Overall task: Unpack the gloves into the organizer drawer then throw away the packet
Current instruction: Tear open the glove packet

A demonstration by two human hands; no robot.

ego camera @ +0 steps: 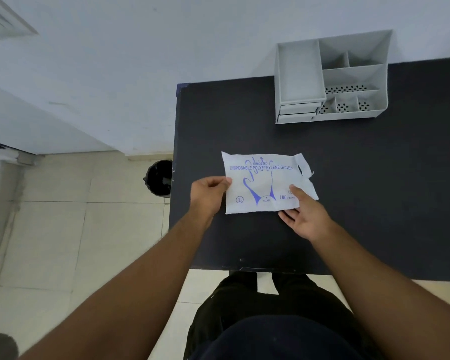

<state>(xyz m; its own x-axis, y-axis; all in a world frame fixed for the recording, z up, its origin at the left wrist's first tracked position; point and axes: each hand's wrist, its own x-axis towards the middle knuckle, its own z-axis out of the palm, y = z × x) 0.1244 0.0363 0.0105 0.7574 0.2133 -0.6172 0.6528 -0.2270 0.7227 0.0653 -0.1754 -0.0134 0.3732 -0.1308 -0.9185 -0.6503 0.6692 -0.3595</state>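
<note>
A white packet of disposable gloves point(263, 181) with blue print lies flat over the dark table point(374, 178), its right end torn open. My left hand point(209, 194) pinches the packet's left edge. My right hand point(303, 211) grips the lower right corner, thumb on top and fingers underneath. A grey desk organizer point(330, 76) stands at the table's far edge against the wall. Its top tray on the left side is open and looks empty, with two closed drawers point(296, 113) stacked below it.
A black waste bin point(159, 181) stands on the tiled floor just left of the table, near the wall. The organizer's right half has several open compartments with perforated bottoms. My legs are at the table's near edge.
</note>
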